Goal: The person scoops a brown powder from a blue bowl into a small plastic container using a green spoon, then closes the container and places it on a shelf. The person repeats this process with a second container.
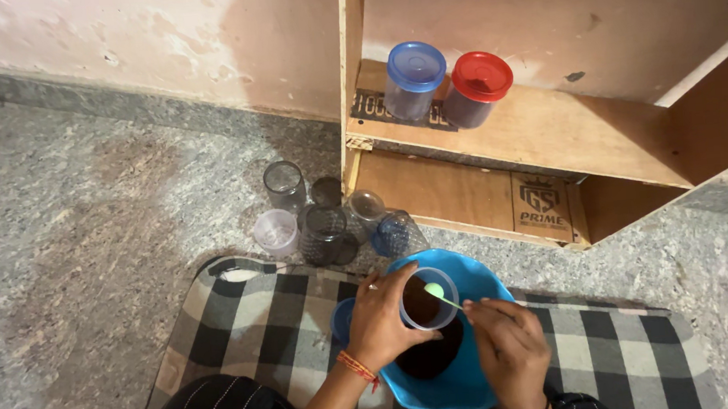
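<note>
Head view, left hand (383, 320) gripping jar (428, 298), right hand (507, 346) seemingly pinching spoon (440, 294)

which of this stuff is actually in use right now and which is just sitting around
In use:
left hand holding a clear jar
right hand with a small spoon
blue bowl of dark powder, beneath both

Sitting about:
empty containers on the floor
blue-lidded jar and red-lidded jar on the shelf
checked mat

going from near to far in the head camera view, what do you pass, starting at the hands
Left hand holding clear plastic jar over blue plastic bowl → cluster of empty clear jars on the floor → blue-lidded jar on wooden shelf.
</note>
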